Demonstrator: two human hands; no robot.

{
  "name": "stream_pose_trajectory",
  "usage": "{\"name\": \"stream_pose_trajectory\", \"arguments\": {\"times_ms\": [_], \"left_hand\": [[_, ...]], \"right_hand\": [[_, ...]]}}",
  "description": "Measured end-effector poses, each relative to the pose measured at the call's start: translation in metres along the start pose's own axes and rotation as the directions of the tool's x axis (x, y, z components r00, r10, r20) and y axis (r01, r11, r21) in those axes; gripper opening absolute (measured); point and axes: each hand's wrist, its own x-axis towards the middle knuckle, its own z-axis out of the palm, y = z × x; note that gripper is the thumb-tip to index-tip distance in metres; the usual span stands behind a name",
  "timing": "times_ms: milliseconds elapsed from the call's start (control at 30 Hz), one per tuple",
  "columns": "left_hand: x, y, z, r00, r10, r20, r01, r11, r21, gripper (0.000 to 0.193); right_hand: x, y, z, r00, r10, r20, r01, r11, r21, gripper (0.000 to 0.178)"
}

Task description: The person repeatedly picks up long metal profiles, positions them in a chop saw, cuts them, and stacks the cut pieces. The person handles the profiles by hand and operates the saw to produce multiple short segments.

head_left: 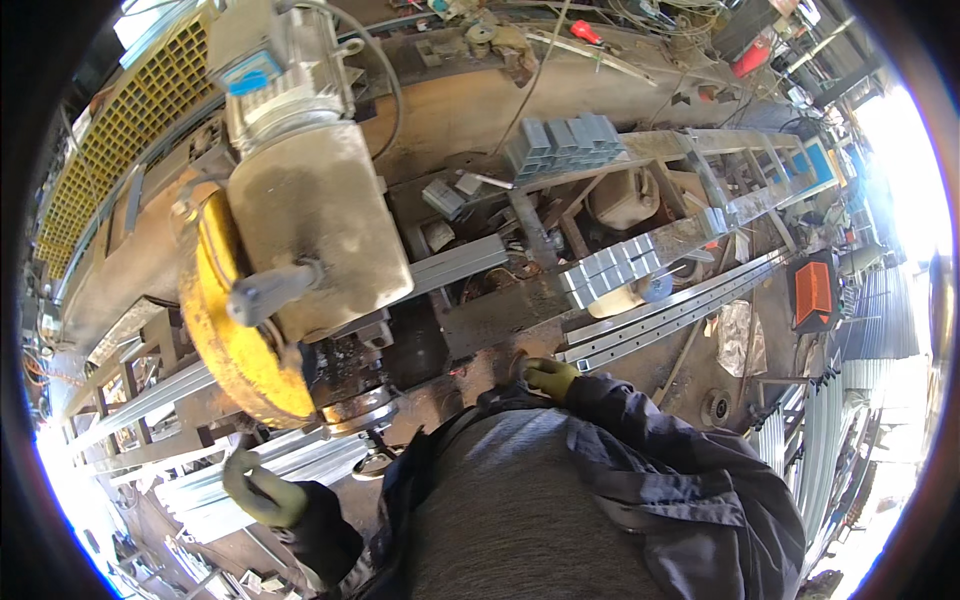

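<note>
I look down on a metal chop saw with a yellow blade guard [225, 350] and a grey motor housing [300, 210]. My left hand [262, 490], in a green glove, grips the long grey metal profiles [300, 460] lying left of the saw. My right hand [548, 377], also gloved, rests closed on the bench edge beside the ends of long metal rails [670, 315]. Stacks of short cut grey profile pieces [610, 268] lie just beyond the right hand.
A second stack of cut profile pieces [565, 142] sits farther back on a metal frame. An orange box [812, 292] stands at the right. A yellow grating [130, 120] is at upper left. Corrugated sheets [820, 440] lie at lower right.
</note>
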Motion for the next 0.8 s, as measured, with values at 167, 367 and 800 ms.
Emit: {"name": "stream_pose_trajectory", "arguments": {"times_ms": [167,367,800], "left_hand": [[-0.038,0.109,0.124,0.637,0.356,0.683,-0.318,0.929,-0.187,0.04],[-0.084,0.065,0.341,0.446,0.125,0.886,-0.491,0.862,0.125,0.093],[-0.098,0.111,0.462,0.235,0.109,0.966,-0.609,0.791,0.059,0.087]], "right_hand": [[0.012,0.036,-0.052,0.956,-0.294,-0.007,0.29,0.946,-0.148,0.057],[-0.059,0.02,-0.12,0.978,0.049,-0.204,-0.069,0.993,-0.093,0.074],[-0.123,0.173,-0.222,0.85,0.299,-0.435,-0.216,0.949,0.229,0.077]]}}
